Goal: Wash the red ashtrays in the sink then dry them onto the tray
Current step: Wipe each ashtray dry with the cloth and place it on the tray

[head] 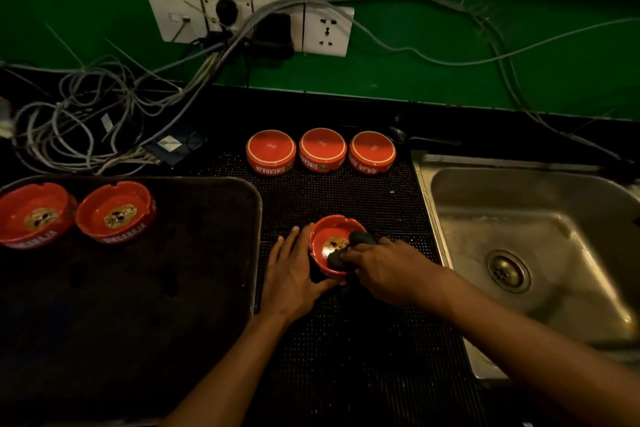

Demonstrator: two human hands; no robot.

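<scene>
A red ashtray [330,236] stands upright on the black mesh mat [346,194] between the tray and the sink. My left hand [294,270] lies against its left side, fingers straight and thumb under its near edge. My right hand [384,270] presses a dark cloth [358,241] into the bowl, fingers curled on the cloth. Two upright red ashtrays [36,213] [116,211] sit at the far left of the dark tray [207,253]. Three red ashtrays [271,151] [322,148] [372,151] stand upside down in a row at the back of the mat.
A steel sink [540,246] with a round drain [508,271] lies to the right. A white socket strip [249,19] hangs on the green wall, and a tangle of grey cables [86,114] spreads over the counter at back left.
</scene>
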